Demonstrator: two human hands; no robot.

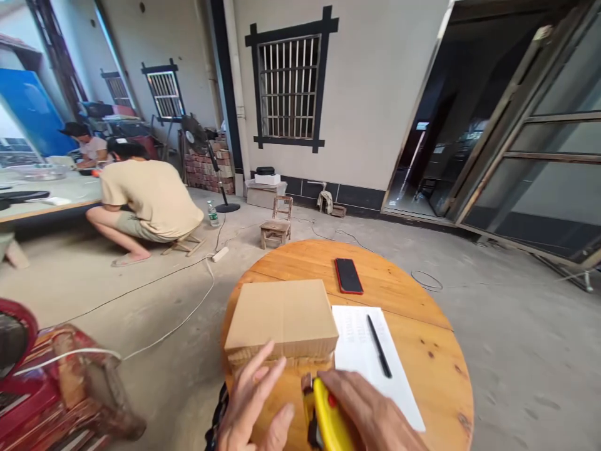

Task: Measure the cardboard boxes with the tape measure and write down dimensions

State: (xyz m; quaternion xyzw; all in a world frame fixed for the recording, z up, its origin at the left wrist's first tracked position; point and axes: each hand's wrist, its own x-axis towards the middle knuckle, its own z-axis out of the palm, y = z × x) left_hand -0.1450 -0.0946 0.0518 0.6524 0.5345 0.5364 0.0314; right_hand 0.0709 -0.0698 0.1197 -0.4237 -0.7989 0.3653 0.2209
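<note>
A cardboard box (284,318) lies on the round wooden table (422,351). My left hand (251,404) is open, its fingers stretched toward the box's near edge, just short of it. My right hand (370,413) is closed around a yellow utility knife (323,416) with a red slider, its tip pointing at the box's near side. To the right of the box lies a white sheet of paper (361,357) with a black pen (379,346) on it. A phone in a red case (348,275) rests on the table's far part.
Two people crouch and sit by a low table (42,200) at the left. A small wooden chair (277,224), a standing fan (206,156) and cables lie on the concrete floor. Red furniture (51,382) stands at the lower left. An open doorway (436,144) is at the right.
</note>
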